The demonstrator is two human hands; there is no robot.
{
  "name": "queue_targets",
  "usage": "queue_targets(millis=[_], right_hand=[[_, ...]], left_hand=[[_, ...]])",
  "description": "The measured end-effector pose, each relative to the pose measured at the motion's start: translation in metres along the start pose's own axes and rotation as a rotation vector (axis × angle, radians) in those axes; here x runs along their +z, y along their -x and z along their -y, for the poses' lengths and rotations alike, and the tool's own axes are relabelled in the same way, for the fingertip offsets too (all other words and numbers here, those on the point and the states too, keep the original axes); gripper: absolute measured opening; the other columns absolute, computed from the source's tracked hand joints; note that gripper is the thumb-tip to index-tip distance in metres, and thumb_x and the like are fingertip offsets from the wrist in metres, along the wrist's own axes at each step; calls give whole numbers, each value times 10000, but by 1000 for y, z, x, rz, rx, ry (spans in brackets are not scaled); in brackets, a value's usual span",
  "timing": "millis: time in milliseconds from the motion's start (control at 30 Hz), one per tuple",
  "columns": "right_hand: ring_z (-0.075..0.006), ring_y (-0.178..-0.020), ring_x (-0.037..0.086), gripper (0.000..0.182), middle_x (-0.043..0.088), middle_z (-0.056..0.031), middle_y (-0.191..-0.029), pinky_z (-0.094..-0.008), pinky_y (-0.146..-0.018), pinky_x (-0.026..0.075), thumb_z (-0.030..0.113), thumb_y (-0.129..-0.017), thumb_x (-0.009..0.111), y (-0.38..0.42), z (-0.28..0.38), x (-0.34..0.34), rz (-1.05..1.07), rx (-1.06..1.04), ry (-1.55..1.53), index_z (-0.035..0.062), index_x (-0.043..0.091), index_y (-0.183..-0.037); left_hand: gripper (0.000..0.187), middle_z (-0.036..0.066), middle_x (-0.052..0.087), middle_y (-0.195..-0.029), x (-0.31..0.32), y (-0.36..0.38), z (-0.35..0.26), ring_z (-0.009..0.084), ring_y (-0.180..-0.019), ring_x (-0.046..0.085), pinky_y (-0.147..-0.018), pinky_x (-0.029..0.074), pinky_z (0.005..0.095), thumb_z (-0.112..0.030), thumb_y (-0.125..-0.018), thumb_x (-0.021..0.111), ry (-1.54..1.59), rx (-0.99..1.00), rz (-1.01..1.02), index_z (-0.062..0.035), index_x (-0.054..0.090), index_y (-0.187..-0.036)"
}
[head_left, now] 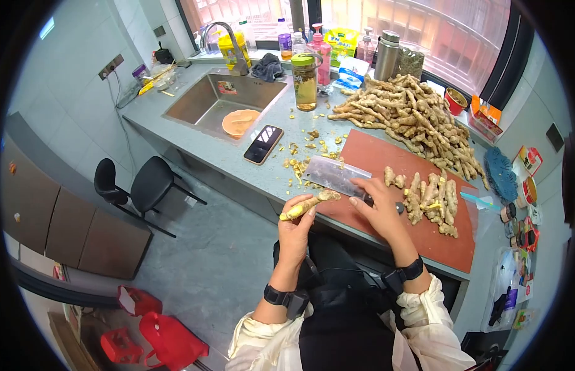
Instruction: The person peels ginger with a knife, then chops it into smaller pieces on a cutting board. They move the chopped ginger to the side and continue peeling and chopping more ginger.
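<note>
My left hand (293,229) is closed around a piece of ginger root (309,205), held in front of the counter's edge. Its lower end shows a pale yellow patch, while the upper part keeps brownish skin. Over the cleaver (337,175) lies my right hand (379,207), gripping it about the handle with fingers reaching onto the blade. The blade lies flat across the left part of the reddish-brown cutting board (445,250). Several ginger pieces (433,199) rest on the board, right of my right hand. Ginger scraps (297,166) are scattered left of the blade.
A large ginger heap (414,120) covers the counter behind the board. A phone (263,144) lies near a sink (204,102) holding an orange bowl (240,122). A lidded tea bottle (305,86) stands behind. Jars (509,213) line the right side; a black chair (153,182) stands at left.
</note>
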State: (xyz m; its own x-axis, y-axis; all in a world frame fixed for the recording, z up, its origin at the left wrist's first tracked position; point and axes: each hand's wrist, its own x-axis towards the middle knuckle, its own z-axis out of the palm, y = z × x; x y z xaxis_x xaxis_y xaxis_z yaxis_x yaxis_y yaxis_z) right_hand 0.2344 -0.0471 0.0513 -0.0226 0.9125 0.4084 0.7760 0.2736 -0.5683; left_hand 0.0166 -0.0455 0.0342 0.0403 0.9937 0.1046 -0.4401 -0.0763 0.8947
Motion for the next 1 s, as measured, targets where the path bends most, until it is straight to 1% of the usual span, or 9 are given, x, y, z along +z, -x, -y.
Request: queue_targets(millis=[33, 167, 400, 567, 700, 767, 800, 867, 1000], right_hand=[[-139, -904, 621, 411, 628, -34, -1041, -278, -750, 494, 221, -910, 724, -1, 7, 0, 76, 96, -479, 105, 639, -1294], [-61, -799, 557, 303, 641, -20, -1027, -205, -722, 463, 186, -1025, 601, -4, 48, 0, 250, 368, -1198, 18, 607, -1278], [-34, -737, 494, 180, 642, -31, -957, -188, -657, 433, 143, -1028, 591, -3, 42, -5, 198, 271, -1176, -8, 630, -1117], [-32, -759, 495, 236, 626, -9, -930, -204, -683, 447, 204, -1053, 554, 0, 31, 0, 402, 340, -1108, 6, 628, -1157], [-113, -797, 594, 277, 661, -62, -937, -249, -748, 481, 208, -1016, 601, -6, 31, -4, 240, 358, -1199, 19, 621, -1218], [-228, -897, 627, 369, 655, -117, -1026, -335, -810, 502, 214, -950, 656, -7, 0, -4, 53, 135, -225, 63, 599, -1282], [-228, -897, 627, 369, 655, -117, -1026, -335, -810, 502, 214, -950, 656, -3, -9, -6, 57, 126, -228, 63, 599, -1282], [-328, -1007, 605, 455, 615, -146, -1091, -414, -853, 502, 154, -846, 680, 10, -20, -5, 78, 11, 473, 94, 598, -1289], [-344, -1073, 591, 538, 590, -146, -1094, -443, -836, 510, 101, -755, 691, 11, -17, 0, 117, 100, 487, 111, 599, -1285]], left_hand=[[297, 30, 670, -1100, 3, 2, 0, 50, -884, 572, -785, 470, 214, -49, -945, 675, -9, -3, 15, -28, 615, -1235], [367, 29, 660, -1140, 15, 10, 7, 51, -844, 555, -724, 463, 197, -33, -928, 689, -5, -29, 80, -33, 604, -1285], [598, 74, 637, -1193, -9, 8, -9, 122, -970, 601, -862, 491, 260, -209, -917, 717, 68, -139, 345, 13, 493, -1426], [502, 86, 658, -1097, -6, 2, -22, 137, -948, 614, -843, 487, 268, -230, -982, 628, -100, -392, 479, 7, 505, -1407], [370, 58, 633, -959, -8, 2, -5, 126, -867, 602, -767, 505, 281, -220, -997, 615, 53, -400, 318, -13, 545, -1295], [361, 61, 629, -953, -13, 2, 1, 129, -855, 599, -754, 506, 280, -217, -999, 614, 134, -394, 265, -23, 536, -1293], [353, 64, 625, -946, -16, 1, 4, 131, -843, 595, -741, 507, 279, -215, -1000, 613, 217, -389, 216, -33, 526, -1290], [343, 64, 608, -935, -20, 0, 7, 130, -801, 579, -710, 493, 281, -205, -1000, 616, 262, -386, 181, -58, 502, -1288], [305, 58, 601, -950, -23, -5, 13, 108, -766, 552, -662, 468, 267, -235, -1055, 529, 407, -397, 125, -62, 468, -1298]])
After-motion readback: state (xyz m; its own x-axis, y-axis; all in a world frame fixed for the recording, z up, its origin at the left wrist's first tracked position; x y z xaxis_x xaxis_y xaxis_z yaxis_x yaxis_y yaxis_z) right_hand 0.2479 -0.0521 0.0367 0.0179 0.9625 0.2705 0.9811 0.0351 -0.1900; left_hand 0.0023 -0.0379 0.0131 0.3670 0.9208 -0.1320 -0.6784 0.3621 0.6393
